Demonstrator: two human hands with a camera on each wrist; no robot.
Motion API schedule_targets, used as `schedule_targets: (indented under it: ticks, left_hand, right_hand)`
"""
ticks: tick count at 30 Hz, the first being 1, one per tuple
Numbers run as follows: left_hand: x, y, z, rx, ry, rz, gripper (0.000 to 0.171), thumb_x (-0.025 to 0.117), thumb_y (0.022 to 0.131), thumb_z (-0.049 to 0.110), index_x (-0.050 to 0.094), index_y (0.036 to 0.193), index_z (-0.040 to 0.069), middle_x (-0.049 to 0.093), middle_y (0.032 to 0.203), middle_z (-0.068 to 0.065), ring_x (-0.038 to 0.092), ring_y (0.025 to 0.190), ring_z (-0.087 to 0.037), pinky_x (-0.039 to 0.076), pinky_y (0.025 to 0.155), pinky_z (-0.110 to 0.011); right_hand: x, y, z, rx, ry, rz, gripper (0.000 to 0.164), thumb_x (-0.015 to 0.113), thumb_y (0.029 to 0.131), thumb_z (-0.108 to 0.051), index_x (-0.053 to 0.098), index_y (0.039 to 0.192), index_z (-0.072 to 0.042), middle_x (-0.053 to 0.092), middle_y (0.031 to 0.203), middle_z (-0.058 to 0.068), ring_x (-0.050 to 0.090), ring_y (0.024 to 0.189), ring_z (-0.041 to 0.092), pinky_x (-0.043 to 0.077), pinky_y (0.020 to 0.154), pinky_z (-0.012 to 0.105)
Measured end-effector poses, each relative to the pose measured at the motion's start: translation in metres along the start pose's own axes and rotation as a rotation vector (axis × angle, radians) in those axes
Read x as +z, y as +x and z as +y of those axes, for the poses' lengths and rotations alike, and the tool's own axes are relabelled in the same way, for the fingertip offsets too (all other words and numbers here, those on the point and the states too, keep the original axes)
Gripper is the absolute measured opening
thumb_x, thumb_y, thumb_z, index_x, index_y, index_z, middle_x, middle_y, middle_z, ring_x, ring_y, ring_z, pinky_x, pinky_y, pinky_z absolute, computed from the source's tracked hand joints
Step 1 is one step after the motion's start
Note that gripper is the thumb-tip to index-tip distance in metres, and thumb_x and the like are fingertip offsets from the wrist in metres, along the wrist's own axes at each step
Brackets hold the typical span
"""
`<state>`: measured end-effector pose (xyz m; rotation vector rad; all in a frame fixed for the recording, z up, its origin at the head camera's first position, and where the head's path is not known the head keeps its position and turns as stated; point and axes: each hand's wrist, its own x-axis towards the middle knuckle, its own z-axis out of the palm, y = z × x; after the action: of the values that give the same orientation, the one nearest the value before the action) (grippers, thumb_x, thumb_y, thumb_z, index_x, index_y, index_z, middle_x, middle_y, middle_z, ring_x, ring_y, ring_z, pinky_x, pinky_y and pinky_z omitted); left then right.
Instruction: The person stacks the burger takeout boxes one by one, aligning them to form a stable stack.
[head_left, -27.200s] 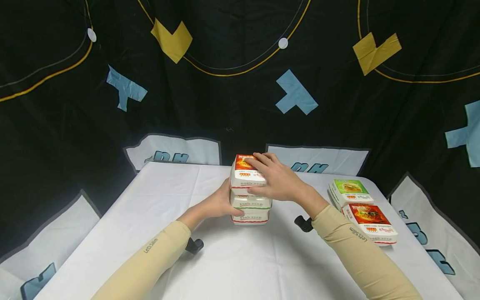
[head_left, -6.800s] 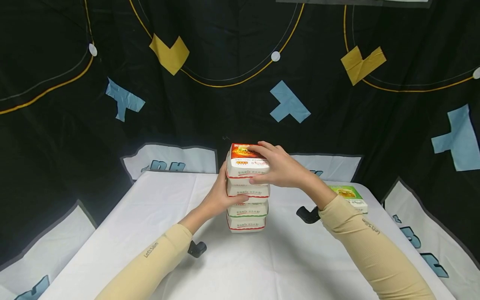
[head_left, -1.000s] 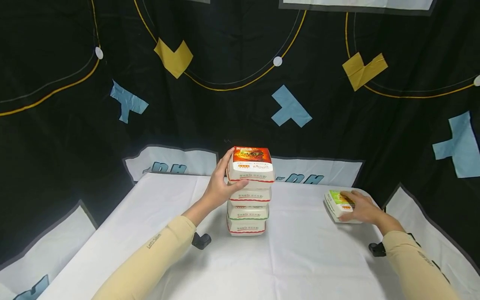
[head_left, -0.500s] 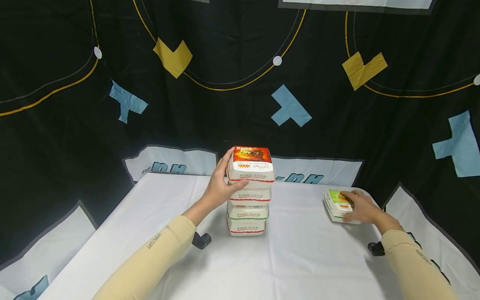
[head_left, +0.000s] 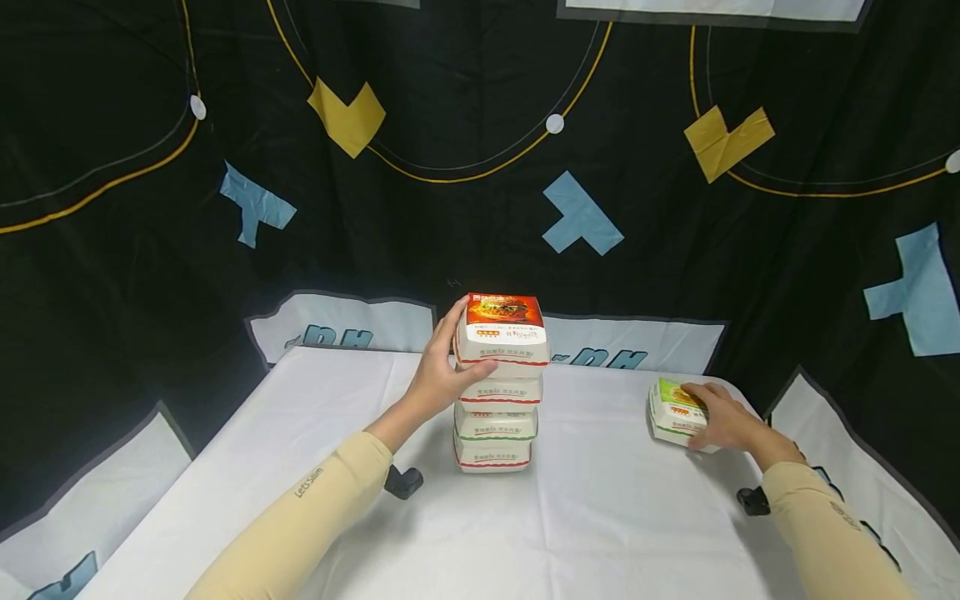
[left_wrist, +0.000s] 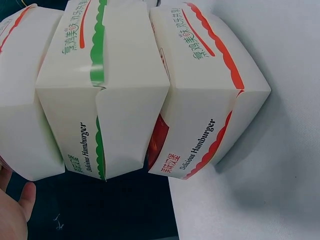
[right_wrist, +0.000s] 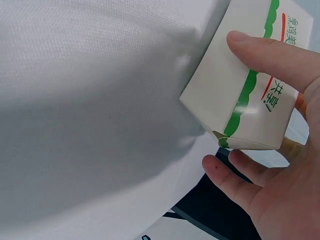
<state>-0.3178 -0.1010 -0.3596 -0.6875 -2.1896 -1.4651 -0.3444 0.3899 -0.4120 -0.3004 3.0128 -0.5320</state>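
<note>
Several paper hamburger boxes stand in a stack at mid-table, their edges slightly offset. The top box has a red burger picture on its lid. My left hand holds the stack's upper left side, thumb on the front and fingers along the side. In the left wrist view the green-trimmed box lies between red-trimmed ones. At the table's right, my right hand grips a green-lidded hamburger box, covering its right part. The right wrist view shows the thumb across that box's side.
A white cloth covers the table. Behind it hangs a black curtain with taped shapes. Black wrist mounts sit under both forearms. White printed panels stand along the table's far edge.
The stack has grown taller, and the red-lidded box from the right side is gone from there. My right hand left the stack for the green-lidded box, which has just turned slightly. The left stays still.
</note>
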Motion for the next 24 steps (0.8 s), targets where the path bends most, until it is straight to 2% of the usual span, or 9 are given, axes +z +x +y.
schedule_targets:
  ticks: [14, 24]
  left_hand:
    - [0.0, 0.0, -0.002, -0.001, -0.003, 0.001, 0.096, 0.078, 0.084, 0.044, 0.017, 0.157, 0.048, 0.033, 0.159, 0.005, 0.039, 0.136, -0.02, 0.045, 0.106, -0.057]
    - [0.001, 0.0, 0.0, 0.002, -0.008, -0.002, 0.096, 0.078, 0.084, 0.043, 0.017, 0.157, 0.047, 0.033, 0.158, 0.003, 0.04, 0.136, -0.021, 0.048, 0.104, -0.056]
  right_hand:
    - [0.008, 0.006, 0.007, -0.053, 0.104, 0.001, 0.1, 0.088, 0.071, -0.014, 0.03, 0.152, 0.0, 0.024, 0.153, 0.031, 0.034, 0.129, 0.049, 0.027, 0.108, 0.075]
    - [0.008, 0.007, 0.012, -0.055, 0.101, -0.023, 0.105, 0.087, 0.071, -0.014, 0.026, 0.155, -0.005, 0.014, 0.157, 0.035, 0.03, 0.131, 0.054, 0.027, 0.105, 0.079]
